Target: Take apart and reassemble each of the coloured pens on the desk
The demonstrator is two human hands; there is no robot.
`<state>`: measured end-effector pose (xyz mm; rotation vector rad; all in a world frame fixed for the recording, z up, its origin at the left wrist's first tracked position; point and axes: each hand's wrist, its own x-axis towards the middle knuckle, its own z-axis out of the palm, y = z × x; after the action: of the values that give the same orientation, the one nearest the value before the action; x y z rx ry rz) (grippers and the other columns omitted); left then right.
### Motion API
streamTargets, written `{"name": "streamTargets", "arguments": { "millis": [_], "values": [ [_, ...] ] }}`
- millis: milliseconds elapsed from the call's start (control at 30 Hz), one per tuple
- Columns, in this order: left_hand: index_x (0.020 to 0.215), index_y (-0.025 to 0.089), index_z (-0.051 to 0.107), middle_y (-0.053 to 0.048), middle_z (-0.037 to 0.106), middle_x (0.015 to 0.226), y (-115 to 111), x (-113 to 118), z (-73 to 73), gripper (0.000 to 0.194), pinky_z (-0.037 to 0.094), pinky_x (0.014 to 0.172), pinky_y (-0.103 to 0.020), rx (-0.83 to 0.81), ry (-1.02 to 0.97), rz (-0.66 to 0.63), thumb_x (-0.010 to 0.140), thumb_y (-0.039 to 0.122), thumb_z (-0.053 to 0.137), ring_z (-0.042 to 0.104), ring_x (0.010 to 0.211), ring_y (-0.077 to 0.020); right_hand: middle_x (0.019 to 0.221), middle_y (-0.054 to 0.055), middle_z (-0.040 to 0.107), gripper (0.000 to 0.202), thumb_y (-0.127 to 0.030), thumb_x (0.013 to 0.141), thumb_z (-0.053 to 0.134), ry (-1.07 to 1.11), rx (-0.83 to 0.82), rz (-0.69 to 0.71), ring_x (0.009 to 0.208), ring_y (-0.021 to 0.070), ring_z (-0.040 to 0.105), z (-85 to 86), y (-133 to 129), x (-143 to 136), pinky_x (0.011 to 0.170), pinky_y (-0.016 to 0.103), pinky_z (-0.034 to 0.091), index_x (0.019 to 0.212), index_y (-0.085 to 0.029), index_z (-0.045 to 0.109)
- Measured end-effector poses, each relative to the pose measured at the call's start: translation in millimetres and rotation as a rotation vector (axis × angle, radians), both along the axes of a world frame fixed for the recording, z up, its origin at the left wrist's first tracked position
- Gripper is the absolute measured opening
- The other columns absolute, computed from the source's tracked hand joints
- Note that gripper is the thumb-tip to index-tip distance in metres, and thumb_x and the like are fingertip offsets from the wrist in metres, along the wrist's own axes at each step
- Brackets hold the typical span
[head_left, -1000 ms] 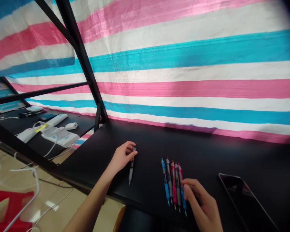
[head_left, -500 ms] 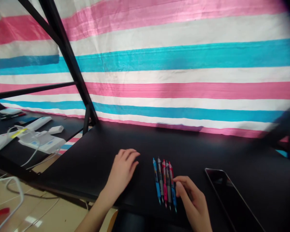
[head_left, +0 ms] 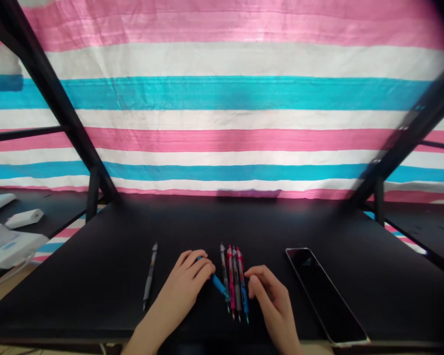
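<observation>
My left hand (head_left: 190, 278) is closed over a blue pen (head_left: 219, 285), whose lower end sticks out past the fingertips and slants toward the row. Beside it, several pens lie nearly parallel: a grey pen (head_left: 224, 264), a pink pen (head_left: 231, 281), a second grey pen (head_left: 237, 286) and a pen with a red top and blue grip (head_left: 243, 286). Just right of that last pen rests my right hand (head_left: 272, 298), fingers loosely curled with a gap at the thumb, holding nothing; I cannot tell whether it touches the pen. Left of my left hand lies another grey pen (head_left: 150, 276), apart.
A black phone (head_left: 327, 296) lies on the black table (head_left: 192, 222) to the right. Dark metal bars (head_left: 70, 123) rise on both sides before a striped sheet (head_left: 222, 118). White power strips (head_left: 13, 244) sit on a neighbouring surface at left.
My left hand has come to the pens and closed on the blue one, pulling it askew from the row. The lone grey pen now shows at left. The view has turned right.
</observation>
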<state>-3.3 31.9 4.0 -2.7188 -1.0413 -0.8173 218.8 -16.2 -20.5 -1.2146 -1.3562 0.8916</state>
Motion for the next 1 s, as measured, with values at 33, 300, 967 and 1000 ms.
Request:
{"name": "streamTargets", "arguments": {
  "millis": [33,300,967,1000],
  "values": [
    [0.102,0.019,0.063,-0.004,0.071,0.097,-2,1,1.2,0.028,0.044,0.095,-0.041,0.007,-0.026,0.000,0.096,0.001,0.044,0.060,0.106,-0.0235,0.069,-0.001,0.054,0.033,-0.042,0.103,0.045,-0.017,0.016,0.017,0.063,0.0153,0.051,1.5,0,0,0.059,0.025,0.040,0.092,-0.019,0.066],
    [0.105,0.017,0.063,-0.005,0.069,0.090,-13,28,10.6,0.029,0.044,0.082,-0.038,0.156,-0.032,0.004,0.097,0.004,0.039,0.062,0.081,-0.0213,0.061,0.000,0.057,0.038,-0.030,0.100,0.050,-0.186,0.085,0.015,0.060,0.0146,0.054,4.8,5,-2,0.059,0.024,0.039,0.065,-0.019,0.060],
    [0.072,0.022,0.052,-0.003,0.063,0.061,-9,48,21.9,0.012,0.032,0.056,-0.035,-0.013,0.087,0.100,0.068,0.011,0.049,0.058,0.051,-0.0215,0.064,0.003,0.064,0.040,-0.027,0.100,0.053,-0.203,0.201,-0.050,0.060,0.0152,0.063,-8.2,1,3,0.057,0.023,0.048,0.067,-0.019,0.073],
    [0.072,0.022,0.052,-0.003,0.062,0.061,-9,49,22.9,0.012,0.032,0.056,-0.035,-0.013,0.089,0.099,0.067,0.011,0.049,0.058,0.051,-0.0214,0.064,0.003,0.064,0.040,-0.027,0.100,0.053,-0.203,0.212,-0.051,0.061,0.0156,0.063,-8.4,1,3,0.058,0.023,0.048,0.066,-0.019,0.072]
  ]
}}
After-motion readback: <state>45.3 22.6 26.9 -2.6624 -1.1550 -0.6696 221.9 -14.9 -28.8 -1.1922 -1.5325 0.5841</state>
